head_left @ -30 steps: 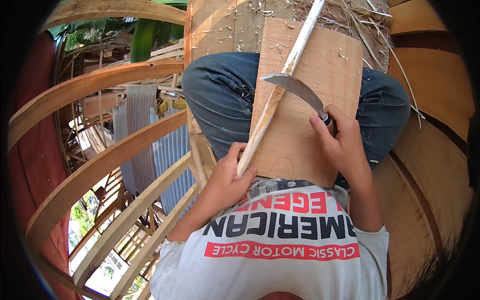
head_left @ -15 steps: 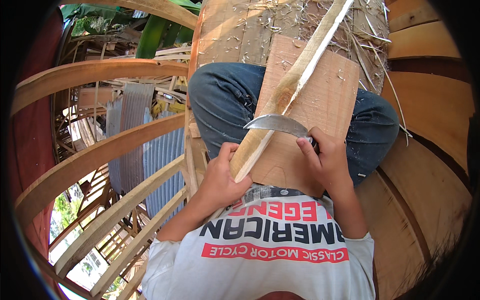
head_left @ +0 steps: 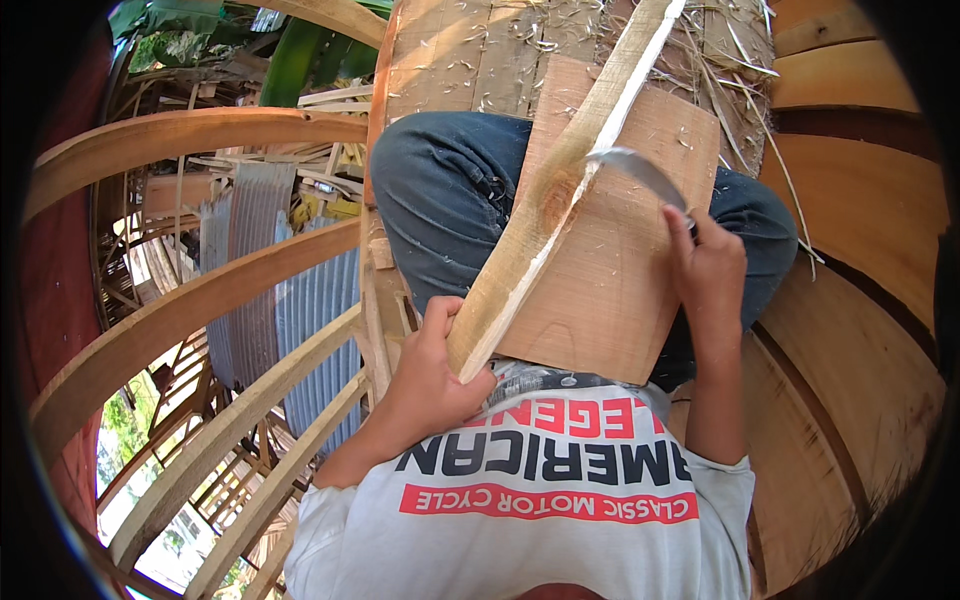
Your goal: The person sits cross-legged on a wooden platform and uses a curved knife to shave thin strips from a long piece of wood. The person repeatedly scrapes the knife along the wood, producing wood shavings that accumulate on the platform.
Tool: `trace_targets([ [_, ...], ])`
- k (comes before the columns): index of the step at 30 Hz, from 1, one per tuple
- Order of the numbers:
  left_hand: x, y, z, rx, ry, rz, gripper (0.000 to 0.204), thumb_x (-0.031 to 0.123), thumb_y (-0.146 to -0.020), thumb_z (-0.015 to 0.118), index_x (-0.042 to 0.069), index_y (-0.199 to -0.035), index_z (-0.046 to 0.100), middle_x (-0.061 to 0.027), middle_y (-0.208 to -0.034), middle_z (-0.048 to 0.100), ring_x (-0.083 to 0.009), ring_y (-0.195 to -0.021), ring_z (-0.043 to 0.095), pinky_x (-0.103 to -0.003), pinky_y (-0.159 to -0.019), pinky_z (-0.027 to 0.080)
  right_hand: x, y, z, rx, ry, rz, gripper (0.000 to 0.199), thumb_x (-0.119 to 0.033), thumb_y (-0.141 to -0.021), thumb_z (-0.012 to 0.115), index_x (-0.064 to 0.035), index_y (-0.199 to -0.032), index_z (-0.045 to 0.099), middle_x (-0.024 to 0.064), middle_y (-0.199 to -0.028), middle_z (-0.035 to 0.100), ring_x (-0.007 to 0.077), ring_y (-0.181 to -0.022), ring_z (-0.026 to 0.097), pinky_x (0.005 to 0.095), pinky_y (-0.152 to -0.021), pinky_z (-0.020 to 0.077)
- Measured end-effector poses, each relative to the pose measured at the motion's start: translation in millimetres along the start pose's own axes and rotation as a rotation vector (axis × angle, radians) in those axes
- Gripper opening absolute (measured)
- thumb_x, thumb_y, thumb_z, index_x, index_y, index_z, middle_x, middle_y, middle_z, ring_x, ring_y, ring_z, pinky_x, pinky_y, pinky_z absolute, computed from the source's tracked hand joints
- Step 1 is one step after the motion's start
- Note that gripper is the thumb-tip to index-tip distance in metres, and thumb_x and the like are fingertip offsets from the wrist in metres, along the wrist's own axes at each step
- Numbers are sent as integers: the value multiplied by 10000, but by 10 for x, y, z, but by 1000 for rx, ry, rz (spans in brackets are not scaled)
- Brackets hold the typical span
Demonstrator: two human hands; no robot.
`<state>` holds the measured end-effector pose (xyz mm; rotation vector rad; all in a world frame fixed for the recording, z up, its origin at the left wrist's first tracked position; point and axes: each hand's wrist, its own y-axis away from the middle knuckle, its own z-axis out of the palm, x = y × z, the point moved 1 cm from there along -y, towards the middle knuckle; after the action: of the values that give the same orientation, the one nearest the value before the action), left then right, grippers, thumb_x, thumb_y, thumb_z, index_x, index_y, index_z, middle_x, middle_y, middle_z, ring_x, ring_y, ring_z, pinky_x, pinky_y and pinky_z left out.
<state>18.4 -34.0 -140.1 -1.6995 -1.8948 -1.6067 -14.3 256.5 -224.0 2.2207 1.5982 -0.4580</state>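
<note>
My left hand [head_left: 440, 372] is wrapped round the near end of a long wooden strip [head_left: 520, 252]. The strip slants away to the upper right, with a dark knot partway along and a pale, freshly cut right edge. My right hand [head_left: 708, 265] grips a curved knife [head_left: 650, 178] by its handle, which the fingers mostly hide. The blade, slightly blurred, points left, and its tip reaches the strip's cut edge beyond the knot. Beneath the strip, a flat wooden board [head_left: 625, 270] lies across my lap.
My bent knees in jeans [head_left: 440, 200] flank the board. Curled shavings [head_left: 500, 50] litter the plank floor ahead. A slatted wooden railing [head_left: 200, 290] runs along the left, with corrugated sheets [head_left: 320, 320] beyond it. Curved wooden boards [head_left: 850, 250] rise on the right.
My right hand has moved the knife away from me and to the right, from across the strip near my left hand to beyond the knot. My left hand keeps its hold, shifting slightly left.
</note>
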Motion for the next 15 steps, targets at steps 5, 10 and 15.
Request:
trace_targets([
  [5, -43, 131, -34, 5, 23, -32, 556, 51, -712, 674, -7, -1205, 424, -209, -1030, 676, -250, -946, 672, -331, -837, 492, 177, -116, -318, 21, -134, 38, 495, -380, -940, 626, 26, -678, 524, 201, -526, 467, 345, -467, 537, 402, -459, 389],
  [10, -29, -16, -12, 44, -40, 93, 588, 97, -720, 701, -17, -1222, 416, -259, -965, 656, -389, -886, 688, -406, -748, 541, -444, 392, -155, -179, -131, -334, 497, -466, -852, 697, -43, -648, 534, 125, -560, 560, 287, -460, 571, 374, -438, 419],
  [15, -71, 60, -19, 121, -120, 76, 595, 68, -724, 708, -12, -1235, 415, -228, -998, 661, -323, -923, 688, -374, -787, 530, -512, 422, -80, -142, 6, -386, 522, -543, -793, 708, -89, -617, 521, 72, -535, 556, 262, -454, 570, 360, -428, 425],
])
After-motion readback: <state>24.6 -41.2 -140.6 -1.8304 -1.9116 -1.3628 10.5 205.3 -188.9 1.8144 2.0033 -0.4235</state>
